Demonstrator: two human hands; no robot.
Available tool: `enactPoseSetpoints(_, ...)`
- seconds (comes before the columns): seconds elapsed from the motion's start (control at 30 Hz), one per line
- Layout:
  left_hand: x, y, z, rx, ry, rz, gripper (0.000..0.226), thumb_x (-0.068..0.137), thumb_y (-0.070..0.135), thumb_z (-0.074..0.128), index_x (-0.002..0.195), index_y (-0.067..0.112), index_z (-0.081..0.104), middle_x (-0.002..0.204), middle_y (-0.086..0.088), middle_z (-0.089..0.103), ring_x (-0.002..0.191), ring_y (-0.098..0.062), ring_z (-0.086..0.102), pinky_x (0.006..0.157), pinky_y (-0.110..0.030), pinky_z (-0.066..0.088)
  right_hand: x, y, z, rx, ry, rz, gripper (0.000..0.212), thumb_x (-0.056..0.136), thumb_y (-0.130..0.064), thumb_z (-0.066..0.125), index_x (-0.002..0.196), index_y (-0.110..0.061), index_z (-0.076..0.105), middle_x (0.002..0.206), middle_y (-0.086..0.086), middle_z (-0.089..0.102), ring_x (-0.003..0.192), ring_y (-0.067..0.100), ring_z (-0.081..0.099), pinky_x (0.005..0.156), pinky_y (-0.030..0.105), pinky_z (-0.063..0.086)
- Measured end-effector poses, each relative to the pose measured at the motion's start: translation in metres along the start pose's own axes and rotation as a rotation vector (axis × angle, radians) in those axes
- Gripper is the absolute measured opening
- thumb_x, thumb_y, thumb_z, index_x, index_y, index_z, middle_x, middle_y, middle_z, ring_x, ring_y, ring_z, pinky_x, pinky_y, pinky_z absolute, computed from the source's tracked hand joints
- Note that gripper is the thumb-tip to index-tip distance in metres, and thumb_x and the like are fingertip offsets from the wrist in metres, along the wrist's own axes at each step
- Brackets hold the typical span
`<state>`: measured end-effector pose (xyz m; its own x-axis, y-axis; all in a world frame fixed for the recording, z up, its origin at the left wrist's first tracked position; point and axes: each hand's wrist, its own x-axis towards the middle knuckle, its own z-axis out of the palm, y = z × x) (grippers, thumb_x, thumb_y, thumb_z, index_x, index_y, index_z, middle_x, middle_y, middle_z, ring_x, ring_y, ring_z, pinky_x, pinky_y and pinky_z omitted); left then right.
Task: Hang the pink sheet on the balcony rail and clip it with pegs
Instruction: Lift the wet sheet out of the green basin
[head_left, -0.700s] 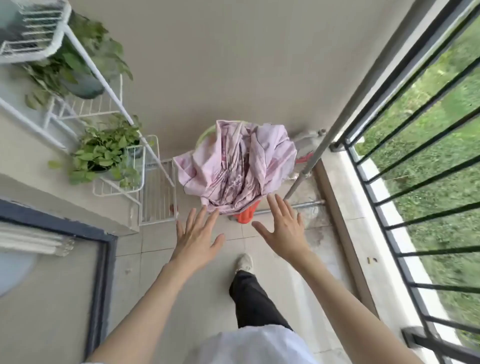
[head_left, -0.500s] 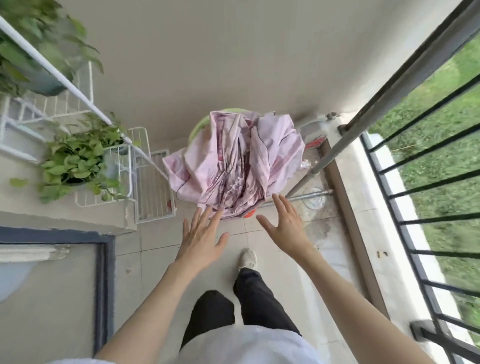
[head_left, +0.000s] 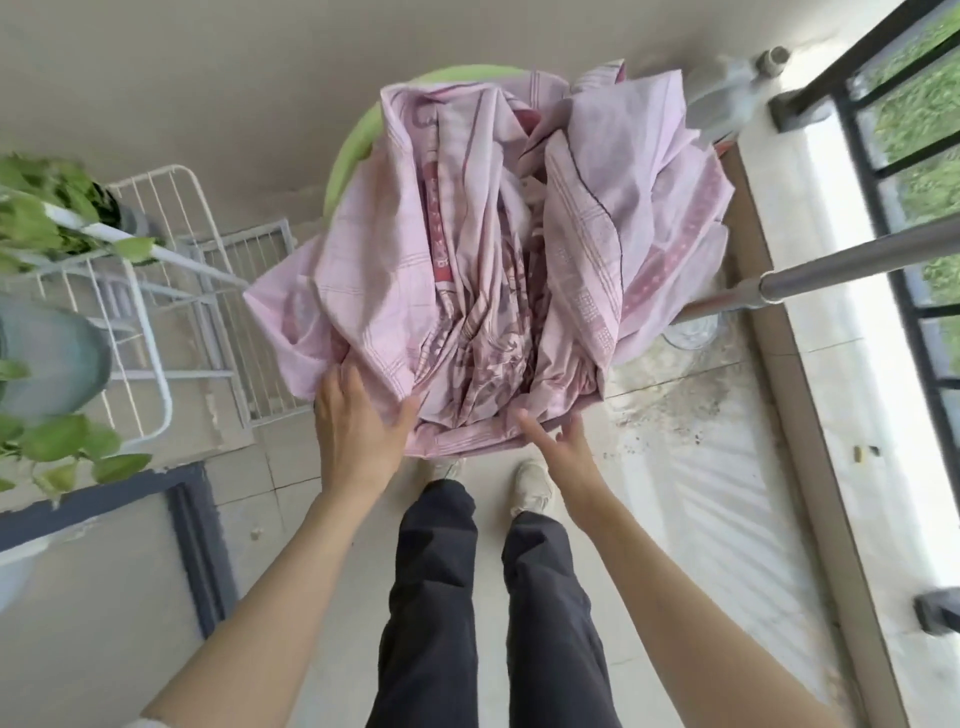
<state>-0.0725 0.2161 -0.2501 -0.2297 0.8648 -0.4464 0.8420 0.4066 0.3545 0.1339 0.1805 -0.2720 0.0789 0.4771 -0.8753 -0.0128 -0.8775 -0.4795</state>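
Pink sheet (head_left: 483, 260), heaped at twelve o'clock, now reached: left hand (head_left: 358, 431) laid open on it, right hand (head_left: 558, 447) open, nothing gripped yet.

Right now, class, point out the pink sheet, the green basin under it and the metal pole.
pink sheet (head_left: 483, 260), head view: the crumpled middle folds.
green basin (head_left: 348, 156), head view: the bare left rim beside the sheet.
metal pole (head_left: 857, 262), head view: the shaft near its end.

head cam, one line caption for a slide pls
Both open hands, left hand and right hand, reach the crumpled pink sheet heaped in a green basin, beside the balcony rail.
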Motion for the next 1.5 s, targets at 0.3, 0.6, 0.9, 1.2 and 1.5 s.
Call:
enactPoseSetpoints(0.3, 0.002, 0.043, -0.007, -0.354, -0.027, 0.114, 0.019, 0.094, 0.015, 0.049, 0.083, 0.002, 0.057, 0.076, 0.0, 0.053, 0.075, -0.02, 0.046, 0.066, -0.021, 0.028, 0.002, -0.019, 0.037, 0.419, 0.033, -0.017, 0.066, 0.067, -0.069, 0.059, 0.07, -0.005, 0.07, 0.073, 0.011, 0.07, 0.092, 0.029, 0.066, 0.093, 0.037, 0.045)
enactPoseSetpoints(0.6, 0.009, 0.077, -0.023, -0.22, -0.33, 0.397, 0.054, 0.083, 0.06, 0.025, 0.123, 0.03, 0.044, 0.129, 0.0, 0.047, 0.117, -0.025, 0.047, 0.093, -0.045, 0.042, -0.031, -0.06, 0.033, 0.593, -0.041, -0.107, 0.048, 0.081, -0.064, 0.045, 0.104, -0.029, 0.069, 0.115, -0.002, 0.069, 0.114, 0.011, 0.06, 0.102, 0.037, 0.041)
enactPoseSetpoints(0.9, 0.022, 0.073, 0.011, -0.266, -0.514, 0.326, 0.086, 0.067, 0.074, 0.045, 0.137, 0.034, 0.017, 0.146, 0.005, 0.034, 0.136, -0.017, 0.029, 0.108, -0.043, 0.03, -0.006, -0.056, 0.036, 0.701, 0.004, -0.211, 0.066, 0.089, -0.058, 0.046, 0.136, -0.011, 0.046, 0.137, 0.015, 0.052, 0.129, 0.025, 0.047, 0.112, 0.046, 0.029)
enactPoseSetpoints(1.2, 0.013, 0.097, -0.023, -0.384, -0.512, 0.367, 0.117, 0.054, 0.064, 0.074, 0.145, 0.033, 0.006, 0.151, 0.006, 0.018, 0.138, -0.009, 0.019, 0.113, -0.033, 0.022, -0.038, -0.085, 0.013, 0.692, 0.045, -0.271, 0.054, 0.084, -0.063, 0.029, 0.121, -0.035, 0.055, 0.12, -0.014, 0.063, 0.111, -0.003, 0.057, 0.089, 0.019, 0.046)
enactPoseSetpoints(1.5, 0.004, 0.169, -0.139, -0.586, -0.491, 0.475, 0.11, 0.055, 0.046, 0.083, 0.143, 0.022, 0.021, 0.143, 0.01, 0.037, 0.132, 0.0, 0.033, 0.112, -0.029, 0.027, -0.128, -0.174, -0.005, 0.555, -0.204, -0.341, 0.046, 0.085, -0.043, 0.055, 0.114, -0.009, 0.063, 0.111, 0.009, 0.07, 0.109, 0.018, 0.063, 0.098, 0.031, 0.046)
